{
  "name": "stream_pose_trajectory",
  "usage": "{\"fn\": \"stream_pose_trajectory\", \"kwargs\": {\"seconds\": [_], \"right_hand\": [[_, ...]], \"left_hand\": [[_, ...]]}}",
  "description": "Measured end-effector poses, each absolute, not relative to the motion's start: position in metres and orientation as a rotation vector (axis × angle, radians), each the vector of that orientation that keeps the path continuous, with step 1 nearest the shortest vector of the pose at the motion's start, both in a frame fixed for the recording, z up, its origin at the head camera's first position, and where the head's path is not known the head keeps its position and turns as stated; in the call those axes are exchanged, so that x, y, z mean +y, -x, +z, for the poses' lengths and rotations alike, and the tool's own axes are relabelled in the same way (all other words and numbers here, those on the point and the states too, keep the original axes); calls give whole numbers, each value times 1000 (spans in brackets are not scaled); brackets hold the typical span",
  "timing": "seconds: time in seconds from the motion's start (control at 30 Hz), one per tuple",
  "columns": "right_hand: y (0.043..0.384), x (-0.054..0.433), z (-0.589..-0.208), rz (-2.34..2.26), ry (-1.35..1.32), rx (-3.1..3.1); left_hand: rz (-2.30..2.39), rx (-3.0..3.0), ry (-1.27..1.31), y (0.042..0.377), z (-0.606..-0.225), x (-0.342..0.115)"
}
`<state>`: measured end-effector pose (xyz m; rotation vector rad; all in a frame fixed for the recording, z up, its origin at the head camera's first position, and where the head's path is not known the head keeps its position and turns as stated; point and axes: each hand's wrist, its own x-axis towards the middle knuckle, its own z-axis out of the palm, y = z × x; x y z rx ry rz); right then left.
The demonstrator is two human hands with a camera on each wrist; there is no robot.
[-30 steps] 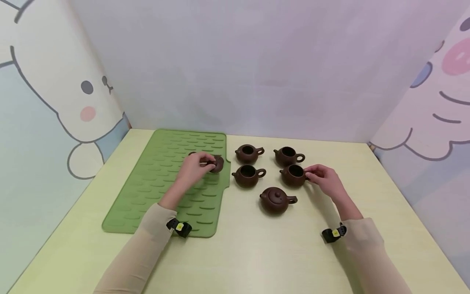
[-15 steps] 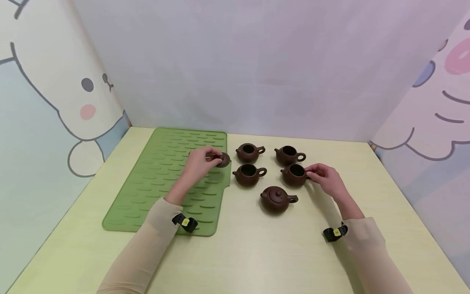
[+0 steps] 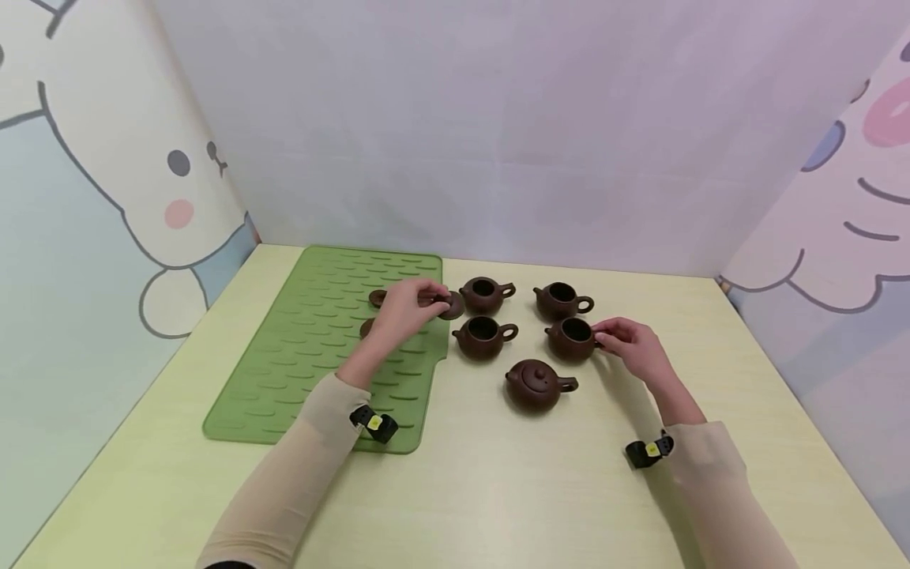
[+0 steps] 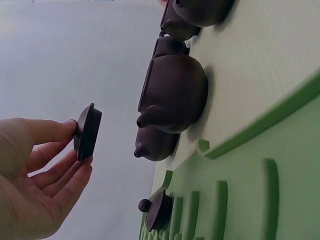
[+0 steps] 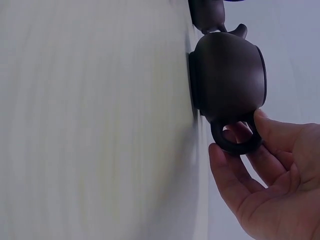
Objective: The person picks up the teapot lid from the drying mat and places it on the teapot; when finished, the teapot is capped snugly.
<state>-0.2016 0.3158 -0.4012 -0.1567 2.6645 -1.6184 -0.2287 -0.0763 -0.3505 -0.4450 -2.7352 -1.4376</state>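
My left hand (image 3: 405,312) pinches a dark brown teapot lid (image 4: 89,132) by its knob. It holds the lid in the air over the green mat's right edge, left of two lidless teapots, a far one (image 3: 481,295) and a nearer one (image 3: 479,338). With my right hand (image 3: 635,348) I grip the ring handle of another lidless teapot (image 5: 230,75), which stands upright on the table. Two more lids lie on the mat partly behind my left hand and wrist, one farther (image 3: 377,298) and one nearer (image 3: 366,327).
The green ridged mat (image 3: 284,371) covers the table's left part. A fourth uncovered teapot (image 3: 558,300) stands just behind the gripped one. In front sits a teapot with its lid on (image 3: 533,386). A pale wall (image 3: 490,182) rises along the table's far edge.
My left hand has moved right with the lid, from above the mat to its right edge, baring the lids behind it. The right hand stays on the teapot handle.
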Motion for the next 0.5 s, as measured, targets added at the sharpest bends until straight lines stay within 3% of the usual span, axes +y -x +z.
{"fn": "stream_pose_trajectory", "kwargs": {"seconds": [0.5], "right_hand": [[198,314,-400,-1608,61,2664]], "left_hand": [[-1435,-2747,544,233,-351,-48]]}}
